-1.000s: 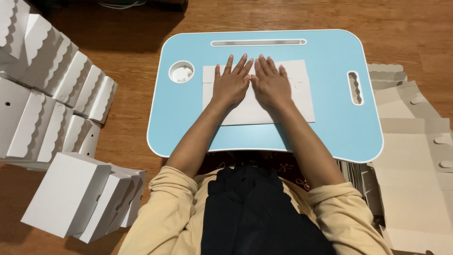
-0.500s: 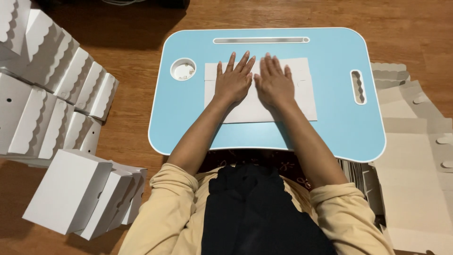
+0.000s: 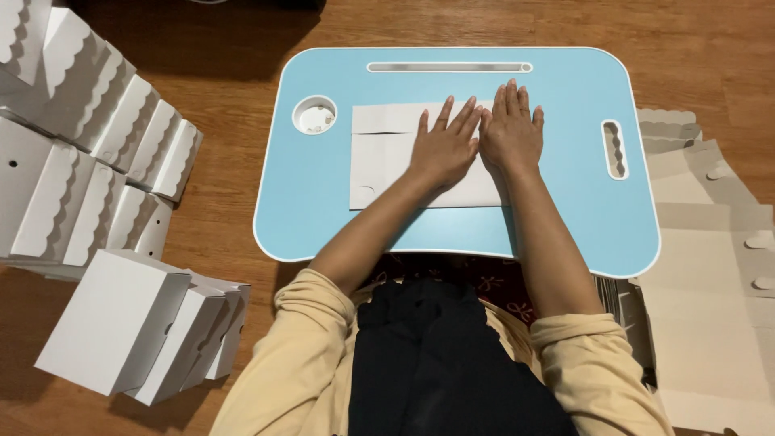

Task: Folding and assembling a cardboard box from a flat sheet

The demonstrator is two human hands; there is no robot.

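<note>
White flat cardboard sheet (image 3: 387, 161) lies mid-tray on a light blue lap tray (image 3: 565, 218). Left hand (image 3: 442, 149) and right hand (image 3: 510, 129) press it side by side, fingers flat and spread, grasping nothing. Folded white boxes (image 3: 105, 210) sit off the tray's left edge.

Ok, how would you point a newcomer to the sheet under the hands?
Find the light blue lap tray on the wooden floor. At its middle lies a flat white cardboard sheet, with the left hand and right hand pressed flat on it. Unlike the folded white boxes stacked on the floor, it is unfolded.
</note>
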